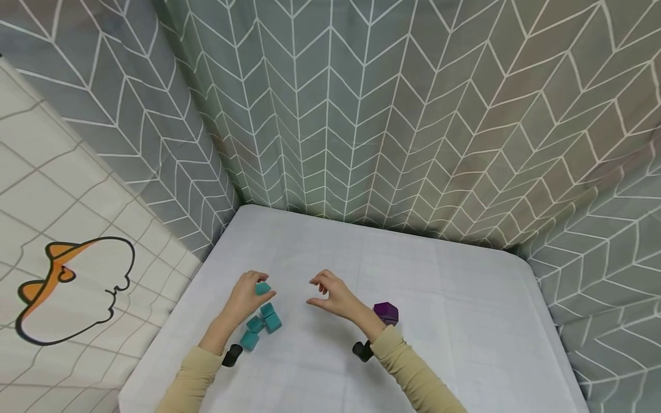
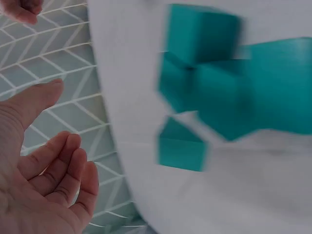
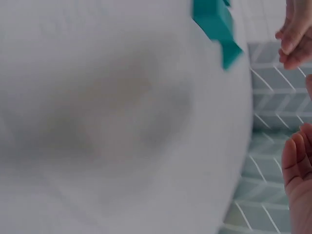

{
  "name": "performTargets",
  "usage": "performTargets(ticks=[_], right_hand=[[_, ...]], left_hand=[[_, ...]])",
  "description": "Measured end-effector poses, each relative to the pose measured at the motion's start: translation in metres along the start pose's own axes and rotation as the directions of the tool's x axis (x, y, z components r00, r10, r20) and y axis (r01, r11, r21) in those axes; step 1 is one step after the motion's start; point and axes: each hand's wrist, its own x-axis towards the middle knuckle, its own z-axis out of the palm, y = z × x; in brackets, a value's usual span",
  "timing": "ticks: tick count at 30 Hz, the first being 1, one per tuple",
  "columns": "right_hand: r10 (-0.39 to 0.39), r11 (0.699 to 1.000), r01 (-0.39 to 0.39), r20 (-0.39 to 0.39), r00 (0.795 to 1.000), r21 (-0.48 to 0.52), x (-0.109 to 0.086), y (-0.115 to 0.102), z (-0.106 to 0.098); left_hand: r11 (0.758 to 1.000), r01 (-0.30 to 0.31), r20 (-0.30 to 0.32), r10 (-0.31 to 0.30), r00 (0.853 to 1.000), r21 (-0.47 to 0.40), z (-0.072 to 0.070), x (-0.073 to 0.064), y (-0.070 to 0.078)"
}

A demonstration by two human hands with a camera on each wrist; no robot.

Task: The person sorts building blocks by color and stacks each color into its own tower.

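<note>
In the head view my left hand (image 1: 245, 295) hovers by a small teal wedge block (image 1: 263, 288), thumb and fingers spread apart. The left wrist view shows nothing in its grasp; the wedge (image 2: 182, 146) lies on the white surface, apart from a cluster of teal blocks (image 2: 282, 85). That cluster sits beside my left wrist in the head view, several blocks (image 1: 272, 322) touching one another. My right hand (image 1: 334, 295) is held over the surface to the right, its thumb and fingers parted around nothing. A purple faceted block (image 1: 386, 311) is partly hidden behind the right forearm.
A white-covered table (image 1: 465, 298) with rounded corners carries the blocks. Grey chevron-patterned curtains (image 1: 361, 115) hang along its back and sides. To the left is a pale grid-patterned cloth (image 1: 67, 189) with a cartoon outline. A black device (image 1: 232, 355) sits at each wrist.
</note>
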Motion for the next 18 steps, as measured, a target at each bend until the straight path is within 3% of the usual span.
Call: performTargets(ticks=[6, 11, 18], right_hand=[[0.052, 0.997, -0.056, 0.073, 0.996, 0.052, 0.0, -0.015, 0.045], [0.07, 0.996, -0.074, 0.083, 0.994, 0.051, 0.0, -0.025, 0.076], [0.122, 0.992, -0.123, -0.003, 0.992, -0.014, -0.003, -0.027, 0.112]], left_hand=[[0.997, 0.075, 0.036, -0.074, 0.997, -0.016, 0.014, -0.024, -0.021], [0.997, 0.074, 0.031, -0.074, 0.997, 0.001, 0.027, -0.034, -0.034], [0.995, 0.102, 0.03, -0.103, 0.994, 0.013, 0.029, -0.038, -0.038]])
